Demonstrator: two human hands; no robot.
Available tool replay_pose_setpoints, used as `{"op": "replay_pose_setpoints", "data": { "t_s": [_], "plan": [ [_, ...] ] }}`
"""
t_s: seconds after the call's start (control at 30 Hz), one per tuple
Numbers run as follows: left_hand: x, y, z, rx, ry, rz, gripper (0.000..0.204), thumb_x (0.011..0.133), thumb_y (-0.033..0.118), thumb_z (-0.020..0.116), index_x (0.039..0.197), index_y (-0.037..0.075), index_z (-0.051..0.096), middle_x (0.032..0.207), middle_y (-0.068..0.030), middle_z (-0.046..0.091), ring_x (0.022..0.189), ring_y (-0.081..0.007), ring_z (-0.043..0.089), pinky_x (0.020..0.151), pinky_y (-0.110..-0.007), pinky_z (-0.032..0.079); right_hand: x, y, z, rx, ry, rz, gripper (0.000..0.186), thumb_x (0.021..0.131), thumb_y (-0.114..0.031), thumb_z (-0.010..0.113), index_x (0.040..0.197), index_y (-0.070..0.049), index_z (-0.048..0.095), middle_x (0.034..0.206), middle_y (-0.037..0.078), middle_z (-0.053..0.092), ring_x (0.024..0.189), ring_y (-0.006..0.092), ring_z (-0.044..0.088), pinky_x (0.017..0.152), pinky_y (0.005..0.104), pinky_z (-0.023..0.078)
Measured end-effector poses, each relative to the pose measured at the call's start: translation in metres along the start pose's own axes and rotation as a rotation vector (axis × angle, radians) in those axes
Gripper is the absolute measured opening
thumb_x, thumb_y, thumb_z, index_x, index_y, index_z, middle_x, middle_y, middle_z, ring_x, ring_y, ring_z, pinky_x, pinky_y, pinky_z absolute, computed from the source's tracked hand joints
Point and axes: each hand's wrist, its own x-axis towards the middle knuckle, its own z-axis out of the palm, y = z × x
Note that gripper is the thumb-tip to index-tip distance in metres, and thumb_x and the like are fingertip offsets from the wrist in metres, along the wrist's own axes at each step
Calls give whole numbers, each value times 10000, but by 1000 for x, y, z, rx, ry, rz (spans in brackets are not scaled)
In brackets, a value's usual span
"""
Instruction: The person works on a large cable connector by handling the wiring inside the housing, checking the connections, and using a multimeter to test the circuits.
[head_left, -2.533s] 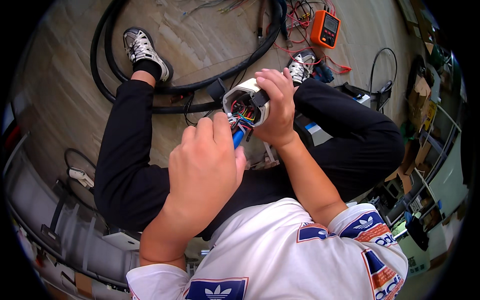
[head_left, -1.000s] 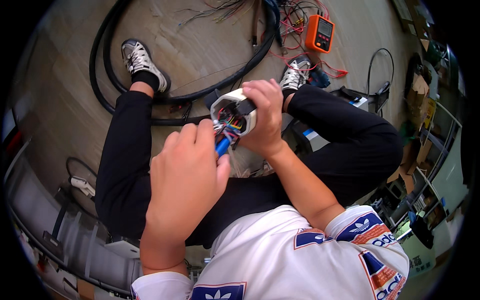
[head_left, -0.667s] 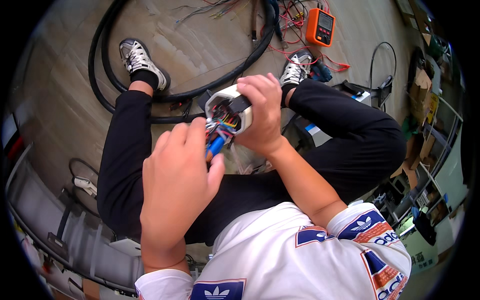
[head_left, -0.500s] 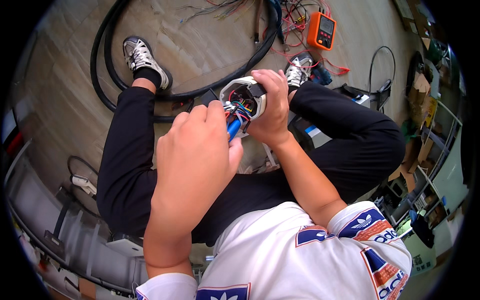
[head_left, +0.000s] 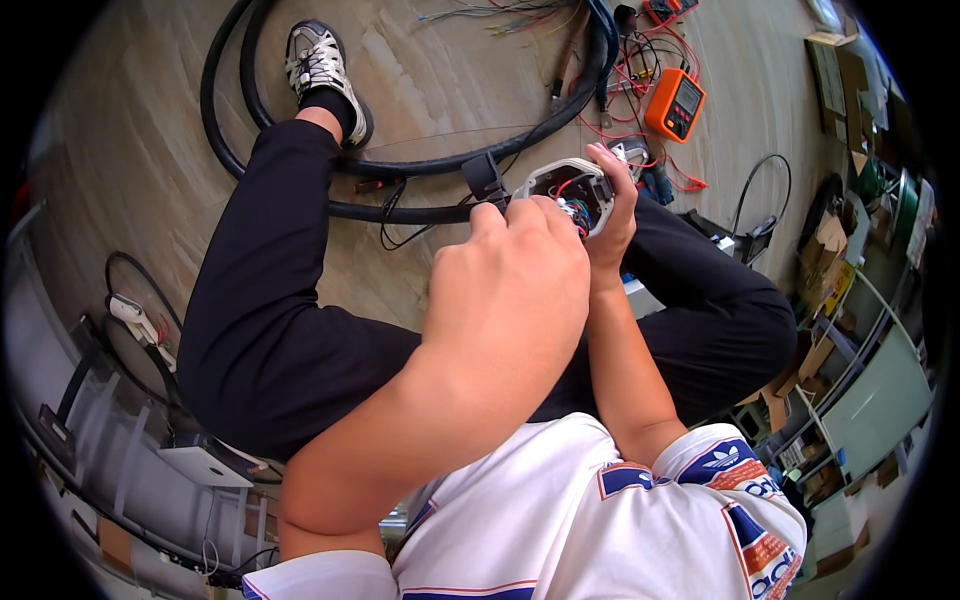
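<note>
My right hand [head_left: 614, 215] wraps round the side of a white plug housing [head_left: 568, 165], whose open end shows a dark inside. A bundle of thin coloured wires [head_left: 576, 212] sits within it. Curled over the near edge of the housing is my left hand [head_left: 515, 285], fingers closed at the wires. Its fingertips are hidden, and so is whatever they hold. A small black flap [head_left: 483, 178] juts out beside the housing on the left.
A thick black cable [head_left: 420, 166] loops over the tiled floor ahead. An orange meter [head_left: 676, 106] with red leads lies at the far right. Loose wire ends [head_left: 500, 12] spread at the top. Shelving with cardboard boxes [head_left: 825, 255] stands at the right; a white connector [head_left: 132, 313] lies left.
Both hands and the housing have shifted right in the picture, along with a tilt of the view. The blue tool seen in my left hand before is now hidden.
</note>
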Motion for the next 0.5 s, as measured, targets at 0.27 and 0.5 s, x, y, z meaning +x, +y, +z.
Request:
{"op": "replay_pose_setpoints", "data": {
  "t_s": [0.27, 0.5],
  "plan": [
    [-3, -6, -1, -50, 22, -15, 374, 814, 214, 773, 1040, -33, 606, 933, -121, 637, 909, -277, 661, 678, -379, 596, -2, 8, 7, 35, 4, -45, 886, 651, -255, 919, 1353, -9, 438, 1362, 222, 572, 1339, 457, 506, 1146, 533, 357],
    [-9, -19, -26, -140, -41, -9, 495, 771, 219, 797, 1170, 11, 588, 976, -133, 625, 948, -333, 633, 770, -442, 545, 7, -17, 3, -9, -27, -44, 833, 665, -189, 906, 1342, -20, 451, 1303, 210, 593, 1238, 361, 570, 1089, 476, 419]
  ]
}}
